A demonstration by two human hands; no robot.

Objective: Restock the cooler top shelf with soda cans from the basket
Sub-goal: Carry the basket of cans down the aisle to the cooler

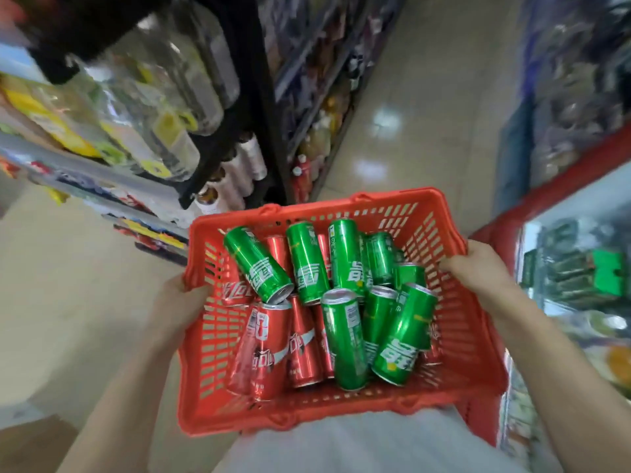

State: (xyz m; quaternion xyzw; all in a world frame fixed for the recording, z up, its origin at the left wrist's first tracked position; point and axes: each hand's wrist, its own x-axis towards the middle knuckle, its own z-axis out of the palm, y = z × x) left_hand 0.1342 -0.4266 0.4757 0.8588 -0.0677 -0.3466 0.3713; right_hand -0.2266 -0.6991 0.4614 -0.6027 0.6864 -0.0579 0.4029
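Cans (341, 302) in basket (454, 336), shelves (112, 138) left, ahead

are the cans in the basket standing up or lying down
Lying down. The green cans and red cans lie tipped on their sides, piled across each other in the basket.

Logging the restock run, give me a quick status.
Left hand and right hand grip red basket rims. Green and red soda cans piled inside. Aisle floor ahead open.
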